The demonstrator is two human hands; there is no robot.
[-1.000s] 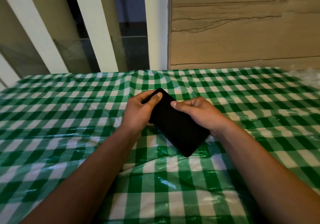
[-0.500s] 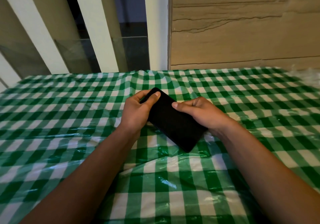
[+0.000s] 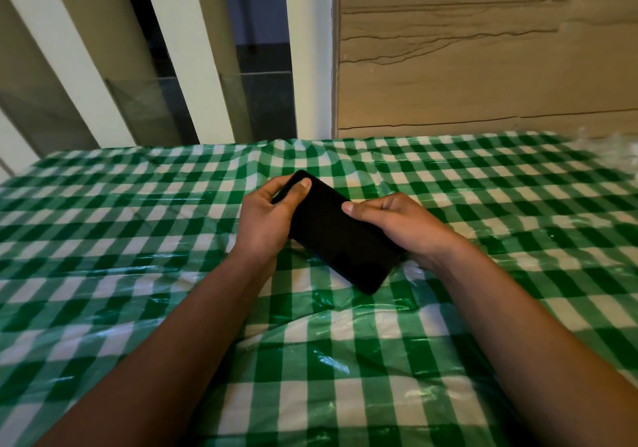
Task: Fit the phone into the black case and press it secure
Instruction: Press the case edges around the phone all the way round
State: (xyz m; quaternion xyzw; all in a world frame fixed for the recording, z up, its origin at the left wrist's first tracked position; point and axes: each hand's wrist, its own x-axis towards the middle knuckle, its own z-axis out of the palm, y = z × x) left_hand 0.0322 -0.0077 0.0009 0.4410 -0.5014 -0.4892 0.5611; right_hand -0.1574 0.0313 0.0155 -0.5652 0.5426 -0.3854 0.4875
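Note:
A black phone [image 3: 340, 236] lies slanted in both my hands above the checked tablecloth, dark screen up, its far end up-left and its near end down-right. I cannot separate the black case from the phone; a thin dark rim runs along the near edge. My left hand [image 3: 267, 220] grips the far left end, thumb pressed on the top corner. My right hand [image 3: 397, 224] holds the right long side, thumb flat on the screen's edge.
A green-and-white checked plastic cloth [image 3: 138, 239] covers the table, wrinkled and shiny. Behind it stand white slats [image 3: 179, 53] and a tan wall [image 3: 483, 66]. Crumpled clear plastic [image 3: 614, 151] lies at the far right edge.
The phone and both hands have shifted slightly up and away from me. The grips look the same, thumbs still pressing on the phone's face.

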